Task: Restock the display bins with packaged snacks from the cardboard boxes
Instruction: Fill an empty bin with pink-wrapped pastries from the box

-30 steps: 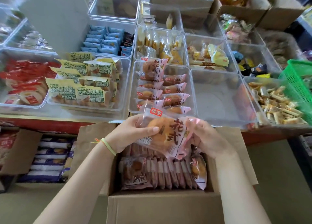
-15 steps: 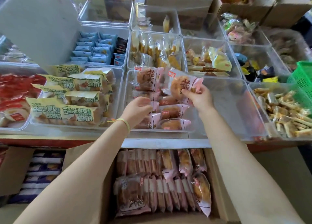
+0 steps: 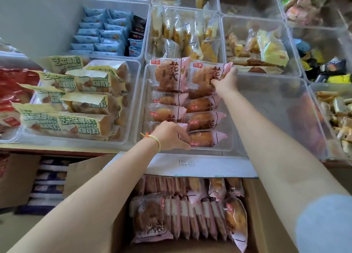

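Left hand (image 3: 171, 136), nearest of the two, curls its fingers over a pink pastry packet at the front of the clear bin (image 3: 142, 100), probably steadying the front packets so the rows stay put while the back is filled. A yellow band sits on that wrist.

Below both forearms: open cardboard box (image 3: 270, 214), well stocked with the same pink packets (image 3: 190, 214) standing on edge. Supply is not the limit; plenty of restocking left.

Middle distance: the bin holds two columns of pink packets lying flat and overlapping, labels up.

Right hand (image 3: 225, 80), further out, grips one pink packet (image 3: 204, 77) by its right edge, thumb on the face, and holds it upright against the bin's back wall, just beside another upright packet (image 3: 167, 75). Judged: set upright so the printed fronts face the shopper. Release looks near but not yet made.

Right of this bin: a neighbouring clear bin (image 3: 270, 110), nearly bare. Left: a bin of green-and-cream wrapped rolls (image 3: 76, 108).

Far row on the bench: blue packets (image 3: 102, 33), long yellowish pastries (image 3: 186, 29), mixed yellow buns (image 3: 266, 45). Details beyond that are blurred.
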